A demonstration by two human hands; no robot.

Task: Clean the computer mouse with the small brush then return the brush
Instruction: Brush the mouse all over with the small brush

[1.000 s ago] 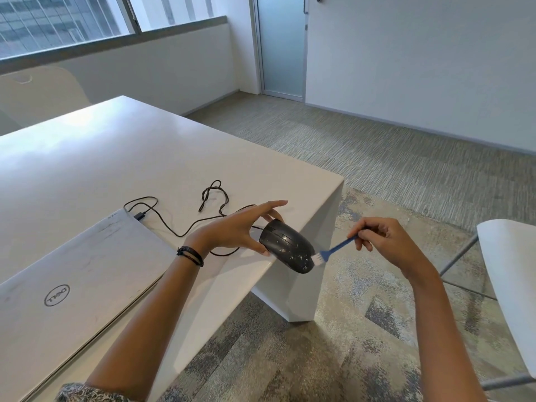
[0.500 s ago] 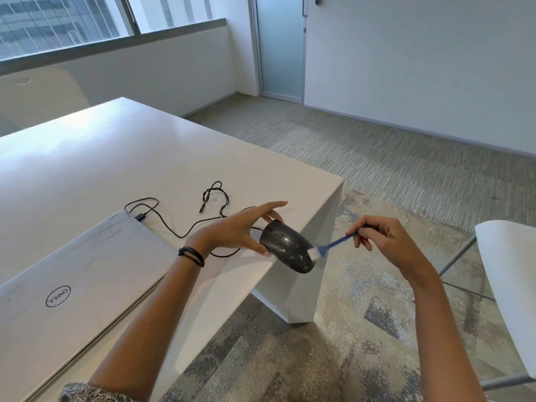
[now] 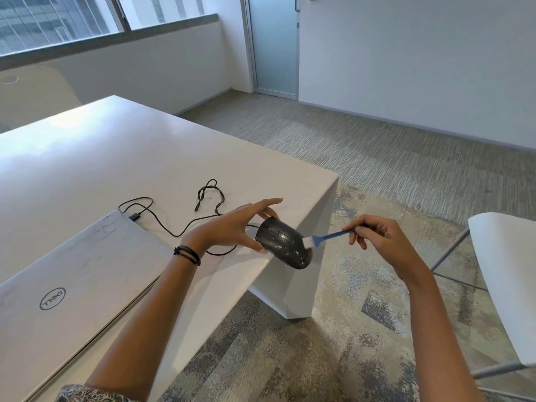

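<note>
A black wired computer mouse (image 3: 282,242), speckled with pale dust, is held in the air just past the table's near right edge. My left hand (image 3: 232,227) grips its left side with thumb below and fingers above. My right hand (image 3: 377,236) pinches the blue handle of a small brush (image 3: 324,237). The brush's white bristles touch the mouse's right upper side. The mouse's black cable (image 3: 185,227) trails back over the table in loops.
A closed silver laptop (image 3: 72,280) lies on the white table (image 3: 101,163) at the near left, the cable plugged in beside it. A white chair (image 3: 504,285) stands at the right. Patterned carpet lies below the hands.
The brush has moved up along the mouse's right side, from its lower end toward its middle. My left hand and the mouse have stayed almost still.
</note>
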